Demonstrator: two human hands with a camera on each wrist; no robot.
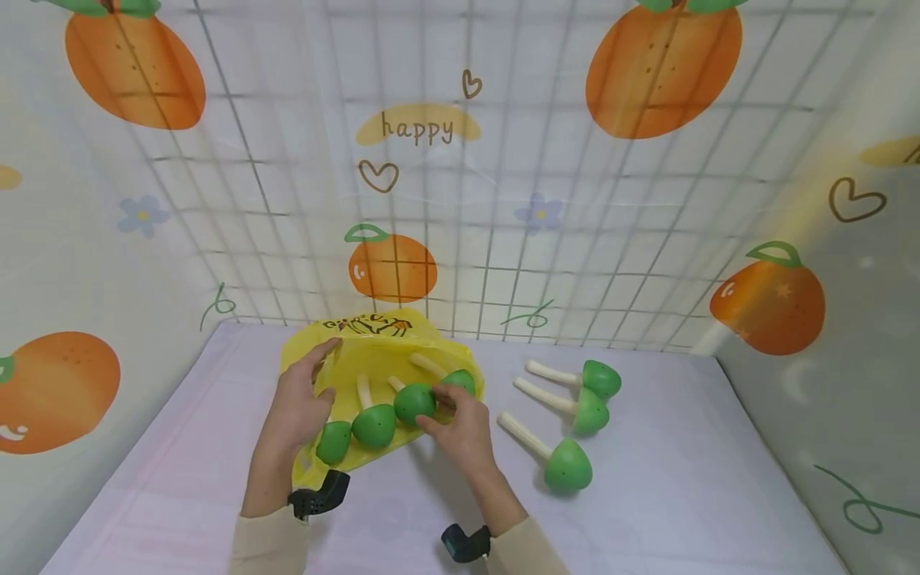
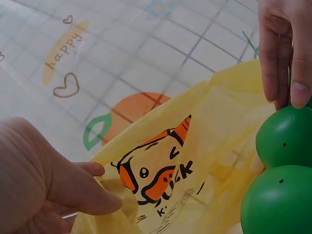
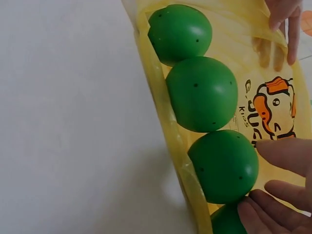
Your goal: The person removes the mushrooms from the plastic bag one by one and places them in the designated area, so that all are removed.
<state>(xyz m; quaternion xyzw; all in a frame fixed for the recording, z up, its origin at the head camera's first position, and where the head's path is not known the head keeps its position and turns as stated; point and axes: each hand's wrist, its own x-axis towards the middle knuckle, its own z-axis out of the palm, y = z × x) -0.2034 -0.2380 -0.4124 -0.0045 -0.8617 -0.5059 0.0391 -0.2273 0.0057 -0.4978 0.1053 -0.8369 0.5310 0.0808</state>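
A yellow plastic bag (image 1: 431,351) with a printed duck (image 3: 274,105) lies on the table. Along its near side sit several green-headed, pale-stemmed things shaped like maracas or mushrooms, among them the one with this green head (image 1: 374,427). My left hand (image 1: 298,403) pinches the bag's upper left edge, thumb in front and fingers behind the plastic. At the row's right end, my right hand (image 1: 463,419) touches another green head (image 3: 223,165) with fingertips reaching between it and its neighbour; its fingers look fairly straight in the left wrist view.
Right of the bag lie three more green-headed sticks (image 1: 568,465), stems pointing left and away. A fabric backdrop printed with oranges (image 1: 393,268) hangs behind a pale table (image 1: 668,463). Dark wrist cameras (image 1: 319,495) are strapped to both wrists.
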